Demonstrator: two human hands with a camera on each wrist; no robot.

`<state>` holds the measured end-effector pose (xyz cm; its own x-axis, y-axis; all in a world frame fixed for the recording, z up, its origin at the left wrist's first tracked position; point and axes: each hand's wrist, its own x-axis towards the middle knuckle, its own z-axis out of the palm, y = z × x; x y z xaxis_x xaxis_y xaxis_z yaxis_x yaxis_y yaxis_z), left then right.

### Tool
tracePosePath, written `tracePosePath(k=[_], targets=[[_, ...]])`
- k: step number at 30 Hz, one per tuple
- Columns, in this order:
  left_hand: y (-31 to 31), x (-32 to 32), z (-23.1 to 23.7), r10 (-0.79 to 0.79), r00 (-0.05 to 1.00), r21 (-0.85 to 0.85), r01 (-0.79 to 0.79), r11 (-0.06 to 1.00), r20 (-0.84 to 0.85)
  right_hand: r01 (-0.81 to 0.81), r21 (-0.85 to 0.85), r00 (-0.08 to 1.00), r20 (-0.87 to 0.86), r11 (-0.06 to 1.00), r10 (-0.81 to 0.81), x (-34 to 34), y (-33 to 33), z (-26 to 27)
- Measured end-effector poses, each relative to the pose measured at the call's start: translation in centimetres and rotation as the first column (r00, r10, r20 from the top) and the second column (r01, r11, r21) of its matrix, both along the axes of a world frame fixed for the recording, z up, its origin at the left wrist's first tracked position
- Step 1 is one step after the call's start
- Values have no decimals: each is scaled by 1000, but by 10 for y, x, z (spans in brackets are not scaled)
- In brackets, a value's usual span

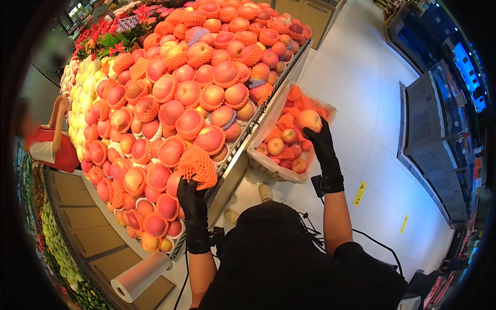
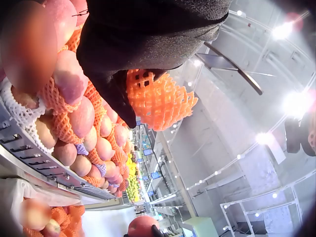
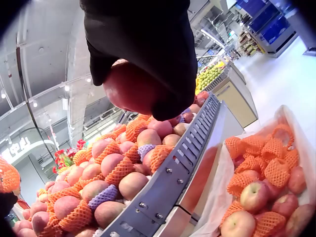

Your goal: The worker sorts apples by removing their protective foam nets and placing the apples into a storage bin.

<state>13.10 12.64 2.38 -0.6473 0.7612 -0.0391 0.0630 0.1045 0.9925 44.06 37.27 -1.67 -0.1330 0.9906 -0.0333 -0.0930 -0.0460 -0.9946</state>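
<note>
The black-gloved left hand (image 1: 193, 206) pinches an orange foam net (image 1: 198, 166) above the near edge of the apple pile (image 1: 188, 93). In the left wrist view the net (image 2: 160, 101) hangs from the fingers, its open mesh showing; whether fruit is inside cannot be told. The gloved right hand (image 1: 321, 144) grips a bare red-yellow apple (image 1: 309, 120) above a lined crate (image 1: 253, 155). In the right wrist view that apple (image 3: 131, 89) is held between thumb and fingers. The crate holds apples (image 3: 254, 196) and orange nets (image 3: 277, 173).
A metal rail (image 3: 173, 173) edges the display. Red flowers (image 1: 142, 13) and pale fruit (image 1: 85, 93) are at its far left, near a person in red (image 1: 62, 152). A plastic bag roll (image 1: 139, 276) is at lower left. Pale floor (image 1: 361, 134) lies right of the crate.
</note>
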Motion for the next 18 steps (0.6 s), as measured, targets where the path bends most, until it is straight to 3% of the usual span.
tracePosePath(k=[8, 15, 18], targets=[[37, 32, -4, 74, 945, 50, -94, 994, 319, 26, 88, 956, 289, 996, -51, 58, 55, -73], [43, 38, -26, 88, 978, -74, -75, 994, 188, -34, -81, 938, 341, 996, 60, 88, 103, -144], [46, 45, -25, 100, 975, -70, -87, 994, 199, 12, -122, 938, 344, 992, 31, 92, 121, -165]])
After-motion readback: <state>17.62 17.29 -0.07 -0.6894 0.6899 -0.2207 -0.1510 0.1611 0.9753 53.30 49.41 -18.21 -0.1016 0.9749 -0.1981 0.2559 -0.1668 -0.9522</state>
